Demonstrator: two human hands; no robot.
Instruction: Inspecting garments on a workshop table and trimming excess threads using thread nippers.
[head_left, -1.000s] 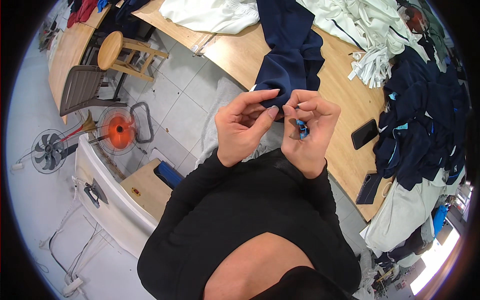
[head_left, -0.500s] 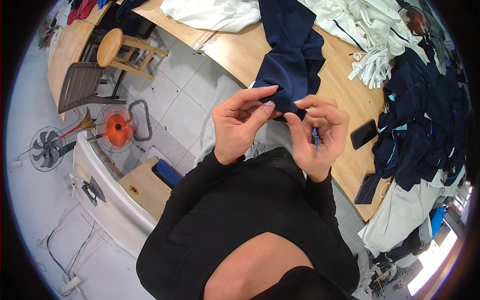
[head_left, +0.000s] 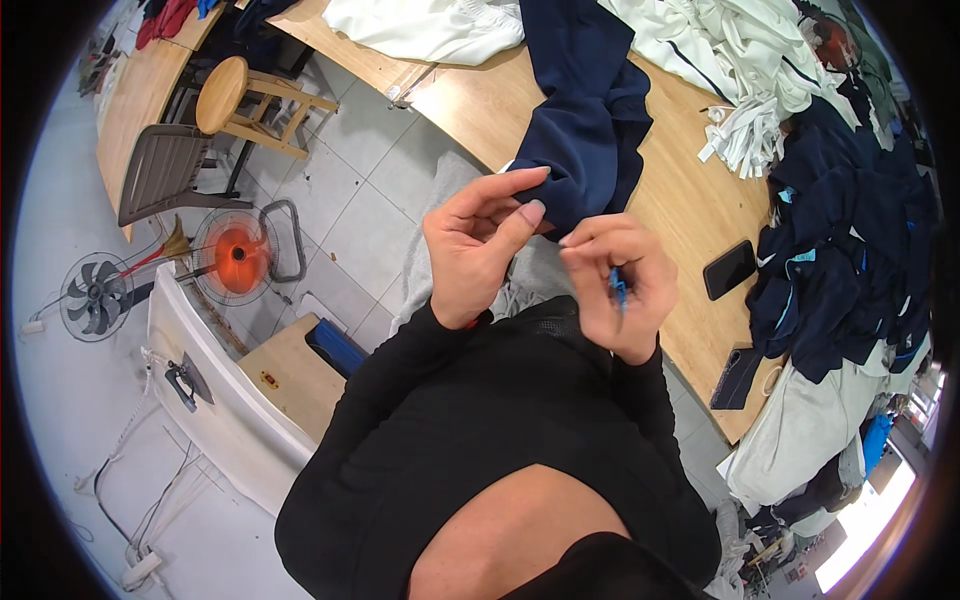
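A long navy garment [head_left: 572, 135] runs down the table, and its near end hangs over the edge toward me. My left hand [head_left: 472, 250] is closed at that end, thumb and fingers pinching the cloth's lower left edge. Just right of the cloth, my right hand [head_left: 630, 285] is curled with thumb and forefinger together. A small blue tool [head_left: 618, 288] sits in its palm, mostly covered by the fingers; its exact kind is not clear. Whether the right fingertips also hold a thread, I cannot make out.
On the wooden table [head_left: 690, 200] lie a black phone [head_left: 730, 270], white strips [head_left: 745, 140], white garments [head_left: 425, 28] and a heap of navy clothes [head_left: 840, 240]. To the left stand an ironing board [head_left: 225, 385] with an iron [head_left: 187, 383], two fans [head_left: 238, 255] and a stool [head_left: 222, 95].
My right hand has drawn away from the cloth, slightly down and left, and its fingers have closed more. My left hand stays at the cloth's edge, which now hangs flatter.
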